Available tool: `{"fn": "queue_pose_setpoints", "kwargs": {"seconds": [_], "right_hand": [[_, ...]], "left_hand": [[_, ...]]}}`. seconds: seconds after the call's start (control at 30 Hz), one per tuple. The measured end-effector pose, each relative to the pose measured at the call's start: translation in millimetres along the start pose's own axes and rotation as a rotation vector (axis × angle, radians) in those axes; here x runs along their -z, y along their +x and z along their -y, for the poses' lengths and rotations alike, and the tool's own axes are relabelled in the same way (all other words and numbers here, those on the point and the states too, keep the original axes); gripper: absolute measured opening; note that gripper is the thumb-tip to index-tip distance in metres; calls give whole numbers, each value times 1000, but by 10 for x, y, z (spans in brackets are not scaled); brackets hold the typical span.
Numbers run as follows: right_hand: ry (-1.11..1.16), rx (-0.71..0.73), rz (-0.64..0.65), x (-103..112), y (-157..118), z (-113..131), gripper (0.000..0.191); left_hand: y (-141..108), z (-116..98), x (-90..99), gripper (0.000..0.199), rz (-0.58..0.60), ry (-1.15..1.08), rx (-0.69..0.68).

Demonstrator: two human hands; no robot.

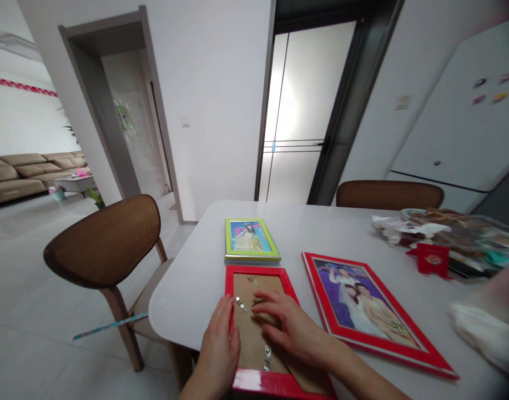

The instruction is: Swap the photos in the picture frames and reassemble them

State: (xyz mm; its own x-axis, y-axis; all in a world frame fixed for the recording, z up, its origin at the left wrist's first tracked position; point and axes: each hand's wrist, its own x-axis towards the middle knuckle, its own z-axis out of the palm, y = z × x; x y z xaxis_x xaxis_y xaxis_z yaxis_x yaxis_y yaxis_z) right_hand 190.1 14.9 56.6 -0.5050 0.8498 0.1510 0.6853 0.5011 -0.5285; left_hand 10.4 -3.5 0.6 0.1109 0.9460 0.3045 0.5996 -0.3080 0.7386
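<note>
Face down on the table lies a red picture frame (275, 271), its brown backing board (248, 333) showing with small metal clips. My left hand (218, 339) grips the frame's left side, fingers along the outer edge and thumb at the board. Over the board's middle, my right hand (290, 328) has its fingers apart and bent, the tips at the board; whether they touch a clip there is hidden. A green picture frame (253, 257) lies face up just beyond. To the right is another red picture frame (327, 300), face up with a photo of several people.
The white table (187, 300) has a rounded left corner. Plastic bags (483, 233) and a red packet (433, 260) crowd its right side. One wooden chair (108, 244) stands at the left, another chair (389, 194) behind the far edge.
</note>
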Motion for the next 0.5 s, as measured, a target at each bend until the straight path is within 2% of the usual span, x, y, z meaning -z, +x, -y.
{"fn": "queue_pose_setpoints", "kwargs": {"seconds": [0.1,0.3,0.43,0.5], "right_hand": [[63,22,127,48,-218,88,26],[52,9,55,-94,-243,155,12],[-1,-139,-78,-104,-233,70,38],[-56,-226,-120,-99,-233,30,45]], "left_hand": [[-1,-15,0,50,-3,0,13],[-8,-17,1,51,-23,-24,12],[-15,-38,5,50,-13,-20,20],[-20,-39,2,50,-20,-26,25]]}}
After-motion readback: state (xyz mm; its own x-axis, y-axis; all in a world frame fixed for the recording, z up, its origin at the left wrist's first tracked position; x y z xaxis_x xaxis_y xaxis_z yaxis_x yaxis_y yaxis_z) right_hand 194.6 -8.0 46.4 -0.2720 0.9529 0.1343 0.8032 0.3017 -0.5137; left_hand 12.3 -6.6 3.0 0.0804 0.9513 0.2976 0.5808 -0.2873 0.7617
